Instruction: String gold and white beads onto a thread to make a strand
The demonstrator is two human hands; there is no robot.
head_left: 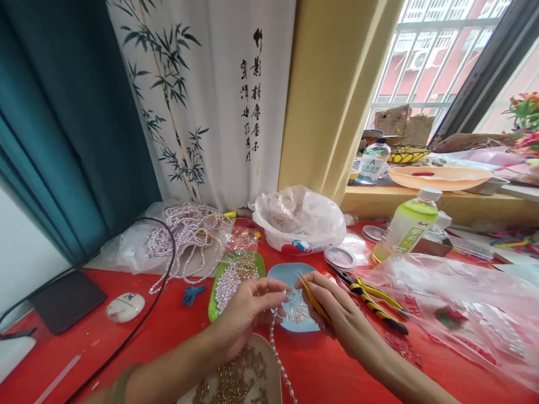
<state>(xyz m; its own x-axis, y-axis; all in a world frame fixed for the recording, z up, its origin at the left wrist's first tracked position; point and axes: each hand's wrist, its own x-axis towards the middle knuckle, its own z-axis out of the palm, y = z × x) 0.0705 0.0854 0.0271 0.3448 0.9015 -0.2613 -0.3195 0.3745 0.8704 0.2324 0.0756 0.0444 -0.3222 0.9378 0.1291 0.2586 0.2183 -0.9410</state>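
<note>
Pearl beads on a strand (278, 350) hang from the left hand (246, 311), pinched at the top end near the frame's lower centre so the loose length drops clear; the right hand (337, 314) grips a yellow-handled tool (309, 294), tip aimed at that pinch; both hover over the blue dish (295, 297) of pins, likely so strays fall in; spare pliers (373, 297) lie right; the green tray (236, 278) sits left, within reach.
</note>
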